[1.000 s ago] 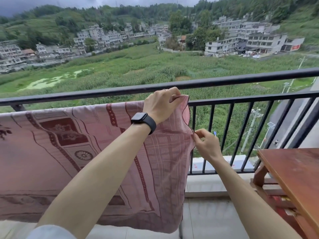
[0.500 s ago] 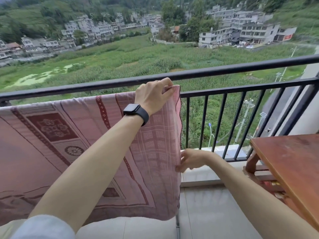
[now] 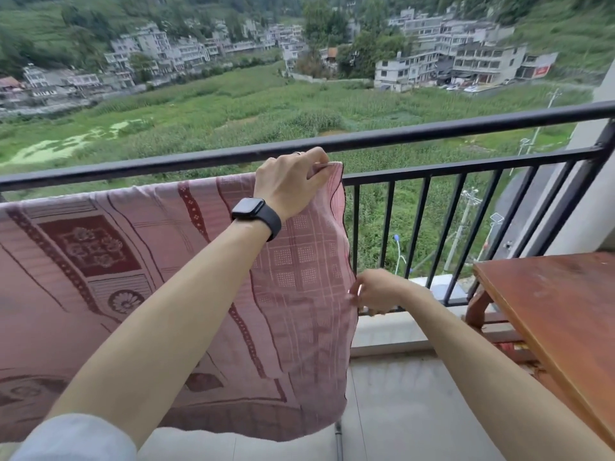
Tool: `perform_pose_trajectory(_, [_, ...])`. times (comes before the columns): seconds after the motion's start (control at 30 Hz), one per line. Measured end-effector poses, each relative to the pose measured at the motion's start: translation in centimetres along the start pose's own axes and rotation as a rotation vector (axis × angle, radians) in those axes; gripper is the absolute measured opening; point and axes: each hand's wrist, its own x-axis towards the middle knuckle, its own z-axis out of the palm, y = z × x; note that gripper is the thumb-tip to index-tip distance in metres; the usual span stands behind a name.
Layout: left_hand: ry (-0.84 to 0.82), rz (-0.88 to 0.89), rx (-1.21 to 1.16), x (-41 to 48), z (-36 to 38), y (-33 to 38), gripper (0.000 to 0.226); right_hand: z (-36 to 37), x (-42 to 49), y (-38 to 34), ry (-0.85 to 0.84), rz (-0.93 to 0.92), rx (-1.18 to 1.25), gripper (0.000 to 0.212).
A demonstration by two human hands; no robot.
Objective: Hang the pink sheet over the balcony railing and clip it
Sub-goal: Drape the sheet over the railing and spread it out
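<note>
The pink sheet (image 3: pixel 139 294), patterned in dark red, hangs over the lower bar of the black balcony railing (image 3: pixel 432 133) and covers the left half of the view. My left hand (image 3: pixel 289 183), with a black watch on the wrist, pinches the sheet's top right corner at the bar. My right hand (image 3: pixel 376 291) sits lower down and pinches the sheet's right side edge about halfway up. No clip is visible.
A reddish wooden table (image 3: pixel 562 314) stands at the right, close to my right forearm. The railing's vertical bars (image 3: pixel 429 234) are bare right of the sheet. A grey wall column (image 3: pixel 595 194) closes the right end. Pale floor tiles (image 3: pixel 399 410) lie below.
My right hand slid down the sheet's side edge from near the top to about mid-height. My left hand kept hold of the top corner. The camera tilted down.
</note>
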Motion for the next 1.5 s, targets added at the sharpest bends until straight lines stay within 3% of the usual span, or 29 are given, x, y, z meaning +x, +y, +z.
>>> perform_pose_trajectory(0.07, [-0.005,-0.002,-0.008,0.0,0.0,0.1,0.035,-0.4,0.4,0.4,0.209,-0.005,-0.046,0.016])
perform_pose_trajectory(0.1, [-0.01,0.001,-0.015,0.0,0.0,0.2,0.035,-0.5,0.5,0.6,0.202,0.005,-0.034,0.014])
perform_pose_trajectory(0.17, [-0.013,0.007,-0.016,-0.1,0.0,0.3,0.035,0.0,0.3,0.6,-0.05,0.049,0.085,0.007])
perform_pose_trajectory(0.27, [-0.005,0.009,0.001,0.0,0.0,0.0,0.037,1.1,-0.9,0.0,-0.439,0.117,0.134,0.028])
perform_pose_trajectory(0.4, [-0.014,0.033,0.004,-0.1,0.0,0.0,0.038,0.4,-1.7,-0.9,-0.49,0.102,0.111,0.022])
perform_pose_trajectory(0.47, [-0.011,0.03,0.0,-0.1,0.0,0.1,0.037,-0.2,-1.9,-0.8,-0.387,0.103,0.13,0.009])
perform_pose_trajectory(0.57, [-0.009,0.025,-0.004,-0.2,-0.1,0.2,0.036,-0.9,-1.2,0.1,0.053,0.051,0.107,0.009])
perform_pose_trajectory(0.6, [-0.014,0.025,-0.011,-0.3,-0.1,0.3,0.036,-1.0,-1.1,0.3,0.106,0.037,0.13,0.009])
perform_pose_trajectory(0.63, [-0.016,0.027,-0.015,-0.3,-0.2,0.3,0.036,-1.0,-1.3,0.1,0.042,0.026,0.165,0.008])
perform_pose_trajectory(0.7, [-0.014,0.031,-0.018,-0.3,-0.3,0.3,0.036,-0.2,-2.2,-1.0,-0.273,0.017,0.212,0.002])
perform_pose_trajectory(0.8, [-0.018,0.033,-0.011,-0.4,-0.3,0.3,0.036,2.1,-3.2,-2.2,-0.57,0.002,0.148,0.02])
perform_pose_trajectory(0.87, [-0.019,0.037,-0.005,-0.5,-0.1,0.3,0.036,3.0,-2.4,-1.9,-0.473,0.021,0.184,0.02])
perform_pose_trajectory(0.97, [-0.017,0.029,-0.031,-0.5,-0.1,0.2,0.036,2.8,-0.6,-0.3,-0.044,0.071,0.157,0.01])
perform_pose_trajectory(1.03, [-0.02,0.013,-0.066,-0.4,-0.2,0.1,0.034,2.4,0.1,0.4,0.187,0.099,0.051,0.016])
perform_pose_trajectory(1.13, [-0.017,-0.036,-0.109,-0.2,-0.2,0.2,0.033,2.2,0.8,0.5,0.383,0.135,-0.031,0.023])
perform_pose_trajectory(1.27, [-0.022,-0.11,-0.134,0.4,-0.3,0.4,0.036,1.9,2.1,-0.3,0.424,0.168,0.121,0.024])
perform_pose_trajectory(1.43, [-0.062,-0.101,-0.135,0.9,-0.7,0.3,0.032,-1.1,0.6,-2.8,0.405,-0.134,0.799,0.032])
perform_pose_trajectory(1.5, [-0.067,-0.095,-0.127,0.9,-0.7,0.3,0.031,-2.6,-0.4,-3.7,0.44,-0.262,0.913,0.03])
